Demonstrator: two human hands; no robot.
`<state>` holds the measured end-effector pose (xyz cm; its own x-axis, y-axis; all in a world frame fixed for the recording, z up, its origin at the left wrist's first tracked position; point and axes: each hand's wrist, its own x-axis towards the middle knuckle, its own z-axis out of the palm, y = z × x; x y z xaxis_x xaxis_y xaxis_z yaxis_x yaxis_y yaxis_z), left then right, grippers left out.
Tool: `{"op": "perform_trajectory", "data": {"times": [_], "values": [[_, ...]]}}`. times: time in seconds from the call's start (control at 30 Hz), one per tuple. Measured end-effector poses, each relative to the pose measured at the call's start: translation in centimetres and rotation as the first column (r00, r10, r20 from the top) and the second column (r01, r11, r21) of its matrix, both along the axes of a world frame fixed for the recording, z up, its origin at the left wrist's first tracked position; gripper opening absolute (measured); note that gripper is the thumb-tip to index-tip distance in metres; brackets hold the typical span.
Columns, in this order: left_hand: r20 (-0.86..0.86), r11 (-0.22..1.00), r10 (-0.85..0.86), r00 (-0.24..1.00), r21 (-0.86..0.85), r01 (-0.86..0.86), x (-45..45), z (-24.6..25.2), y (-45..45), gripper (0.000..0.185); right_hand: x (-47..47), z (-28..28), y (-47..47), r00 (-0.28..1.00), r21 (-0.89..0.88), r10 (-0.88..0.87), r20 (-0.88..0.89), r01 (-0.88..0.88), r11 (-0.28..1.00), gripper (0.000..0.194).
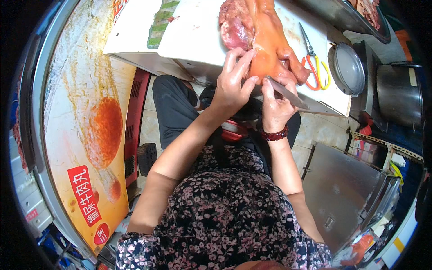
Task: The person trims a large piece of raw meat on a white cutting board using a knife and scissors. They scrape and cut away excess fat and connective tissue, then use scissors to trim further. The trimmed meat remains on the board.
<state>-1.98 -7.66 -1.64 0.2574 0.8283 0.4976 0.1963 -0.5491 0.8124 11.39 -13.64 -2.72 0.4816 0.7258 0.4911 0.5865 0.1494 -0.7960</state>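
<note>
A large piece of skin-on meat [265, 62], orange-tinted with a dark red fleshy side, lies on a white cutting board [192, 33] at the table's near edge. My left hand [233, 79] grips the meat's near left part, fingers on its skin and thumb at the front edge. In my right hand [279, 103] is a knife [290, 94], its blade slanting across the fingers. The knife's handle is not clearly seen. My right fingers also touch the meat's near edge. Beside the meat, to the right, are scissors [313, 57] with orange and yellow handles.
A green striped cloth [163, 23] lies at the board's left. On the right stand a round metal dish [349, 69], a large metal pot [400, 96] and a metal basin [332, 13] of meat. A printed panel [84, 118] flanks my left; a metal cabinet [341, 192] my right.
</note>
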Motion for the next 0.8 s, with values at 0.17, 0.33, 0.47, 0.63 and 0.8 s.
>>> {"op": "perform_trajectory", "data": {"times": [0.17,0.33,0.47,0.63,0.8], "values": [[-0.014,1.0,0.012,1.0,0.011,-0.012,-0.1,0.2,-0.1,0.055,1.1,-0.4,0.1,0.985,0.0,0.0,-0.173,0.0,1.0,0.021],[0.001,1.0,0.0,1.0,-0.004,0.0,0.0,-0.1,0.0,0.055,-0.1,0.0,0.0,0.999,0.014,0.042,-0.013,-0.042,0.999,0.019],[-0.02,1.0,0.004,1.0,-0.01,-0.004,-0.1,0.5,-0.2,0.056,1.3,0.6,0.5,1.0,0.046,-0.017,-0.024,0.018,0.999,0.014],[-0.032,0.999,0.015,0.999,-0.028,-0.016,-0.1,0.5,-0.3,0.059,0.6,2.8,-1.4,0.996,-0.086,0.094,-0.001,-0.094,0.992,0.032],[-0.049,0.998,0.026,0.998,0.055,-0.023,0.0,0.6,-0.1,0.061,-0.9,1.1,-3.1,0.944,-0.418,0.328,0.047,-0.279,0.864,0.105]]}}
